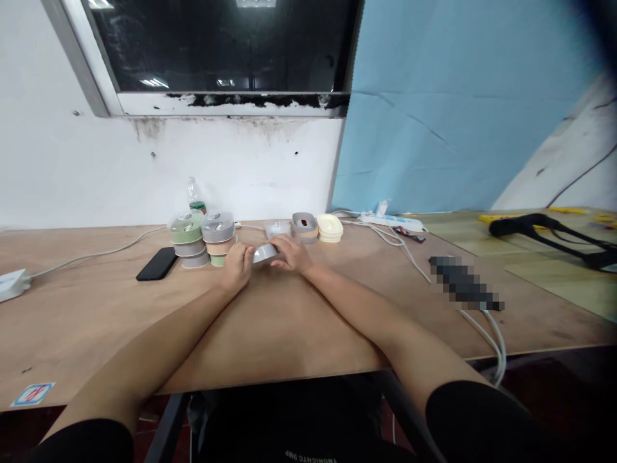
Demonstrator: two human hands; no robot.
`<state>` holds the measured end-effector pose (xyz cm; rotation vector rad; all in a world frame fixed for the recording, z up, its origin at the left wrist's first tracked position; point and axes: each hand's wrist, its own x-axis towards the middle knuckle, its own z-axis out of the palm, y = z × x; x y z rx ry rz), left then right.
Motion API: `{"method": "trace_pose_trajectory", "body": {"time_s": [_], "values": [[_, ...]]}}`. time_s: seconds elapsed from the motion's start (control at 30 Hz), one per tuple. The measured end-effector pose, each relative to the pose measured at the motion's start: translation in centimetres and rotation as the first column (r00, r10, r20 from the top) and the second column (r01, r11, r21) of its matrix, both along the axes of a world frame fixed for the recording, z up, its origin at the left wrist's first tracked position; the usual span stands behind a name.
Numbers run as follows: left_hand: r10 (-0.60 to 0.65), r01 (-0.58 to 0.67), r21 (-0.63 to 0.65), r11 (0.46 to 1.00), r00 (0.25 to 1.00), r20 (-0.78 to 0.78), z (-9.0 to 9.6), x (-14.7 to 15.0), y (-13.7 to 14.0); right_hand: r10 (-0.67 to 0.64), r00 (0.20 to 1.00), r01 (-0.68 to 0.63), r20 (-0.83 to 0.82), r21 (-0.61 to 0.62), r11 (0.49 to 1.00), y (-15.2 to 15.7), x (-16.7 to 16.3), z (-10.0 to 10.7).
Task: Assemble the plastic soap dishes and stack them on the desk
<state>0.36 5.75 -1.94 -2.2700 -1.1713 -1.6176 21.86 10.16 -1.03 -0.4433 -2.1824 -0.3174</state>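
My left hand (237, 269) and my right hand (292, 254) grip a shallow grey plastic piece (263, 253) between them, tilted just above the table. Its exact kind is unclear, though its grey matches the nearby boxes. Fingers of both hands are closed on its two ends. Left of my hands stand a stack with a green top (186, 228) and a stack with a grey top (218, 228), both of round-cornered boxes. Behind my right hand are a clear container (277, 228), grey boxes (304, 225) holding something dark red, and stacked cream pieces (330, 228).
A black phone (157, 264) lies left of the stacks, with a plastic bottle (194, 196) behind them. On the right are a white power strip (393, 222), cables and a blurred-out dark object (463, 283). A black frame-like object (544, 228) rests farther right.
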Motion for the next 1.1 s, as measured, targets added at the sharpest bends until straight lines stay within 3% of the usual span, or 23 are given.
{"method": "trace_pose_trajectory", "body": {"time_s": [0.2, 0.3, 0.4, 0.57, 0.7, 0.9, 1.1], "values": [[0.001, 0.007, 0.075, 0.997, 0.995, -0.101, 0.1, -0.2, 0.1, -0.055, 0.996, 0.046, 0.067, 0.124, 0.991, -1.2, -1.7, 0.0], [0.035, -0.024, 0.126, 0.992, 0.995, -0.089, 0.4, -0.1, -0.3, -0.09, 0.994, 0.083, 0.063, 0.095, 0.992, -0.4, -1.1, 0.2], [0.06, -0.049, 0.186, 0.981, 0.997, -0.054, 0.6, 0.0, -0.6, -0.182, 0.982, 0.184, -0.057, 0.03, 0.982, 1.2, 0.5, 0.6], [0.03, -0.015, 0.084, 0.996, 0.984, -0.178, 0.5, 0.1, -0.7, -0.442, 0.847, 0.424, -0.294, -0.126, 0.897, 3.7, 5.1, 0.6], [-0.021, 0.024, 0.009, 1.0, 0.965, -0.262, 0.8, 0.2, -1.0, -0.563, 0.7, 0.513, -0.438, -0.24, 0.824, 4.9, 7.7, 0.0], [-0.116, 0.11, -0.038, 0.993, 0.924, -0.365, 1.4, 0.3, -1.8, -0.557, 0.573, 0.422, -0.601, -0.366, 0.829, 5.9, 7.7, -0.5], [-0.152, 0.138, -0.065, 0.988, 0.922, -0.356, 1.3, 0.3, -1.5, -0.548, 0.463, 0.166, -0.696, -0.54, 0.825, 6.1, 6.4, -0.4]]}}
